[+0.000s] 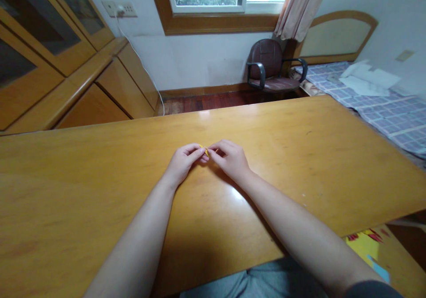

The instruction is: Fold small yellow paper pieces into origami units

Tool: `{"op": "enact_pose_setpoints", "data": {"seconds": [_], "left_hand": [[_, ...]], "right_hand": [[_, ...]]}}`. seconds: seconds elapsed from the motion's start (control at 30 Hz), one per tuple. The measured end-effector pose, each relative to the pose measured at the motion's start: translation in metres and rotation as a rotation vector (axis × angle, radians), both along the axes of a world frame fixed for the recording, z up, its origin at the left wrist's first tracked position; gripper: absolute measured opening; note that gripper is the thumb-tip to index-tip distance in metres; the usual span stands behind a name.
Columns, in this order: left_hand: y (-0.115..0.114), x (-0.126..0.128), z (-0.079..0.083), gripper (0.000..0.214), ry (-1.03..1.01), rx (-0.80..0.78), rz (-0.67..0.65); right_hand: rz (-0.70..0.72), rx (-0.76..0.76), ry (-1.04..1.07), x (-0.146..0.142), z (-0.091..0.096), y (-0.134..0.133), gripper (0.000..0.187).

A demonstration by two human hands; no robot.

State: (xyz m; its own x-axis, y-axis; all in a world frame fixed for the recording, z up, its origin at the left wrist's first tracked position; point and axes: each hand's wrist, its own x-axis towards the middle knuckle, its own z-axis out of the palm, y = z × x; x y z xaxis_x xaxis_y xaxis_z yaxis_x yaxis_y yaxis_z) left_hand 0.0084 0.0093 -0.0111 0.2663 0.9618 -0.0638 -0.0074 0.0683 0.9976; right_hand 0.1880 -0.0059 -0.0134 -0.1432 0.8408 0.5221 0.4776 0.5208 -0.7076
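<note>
Both my hands meet just above the middle of the wooden table (133,165). Between the fingertips is a small, thin yellow piece (207,152), perhaps folded paper; most of it is hidden by the fingers, so its exact kind does not show. My left hand (185,159) is closed in a pinch on the piece's left side, thumb on top. From the other side my right hand (230,157) pinches it with thumb and forefinger, and a bit of yellow shows beside that forefinger.
Beyond the table stand a brown office chair (271,65) and a bed with a checked sheet (382,107), white sheets (368,80) lying on it. A wooden cabinet (83,80) is at the left. A colourful yellow item (364,249) lies below the table's right front edge.
</note>
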Motion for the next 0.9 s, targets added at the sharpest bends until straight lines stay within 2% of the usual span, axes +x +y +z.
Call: {"op": "enact_pose_setpoints", "data": {"seconds": [0.27, 0.57, 0.9], "left_hand": [[-0.0016, 0.0035, 0.0031, 0.019, 0.030, 0.024, 0.063], [0.0022, 0.0014, -0.0004, 0.017, -0.039, -0.030, 0.047], [0.0022, -0.0004, 0.0018, 0.025, -0.089, -0.096, 0.007]], "right_hand": [[-0.013, 0.012, -0.078, -0.0016, 0.0006, -0.0020, 0.011], [-0.057, 0.131, -0.265, -0.0023, 0.0050, -0.0060, 0.018], [-0.062, 0.157, -0.388, -0.0001, 0.0074, -0.0062, 0.026]]}}
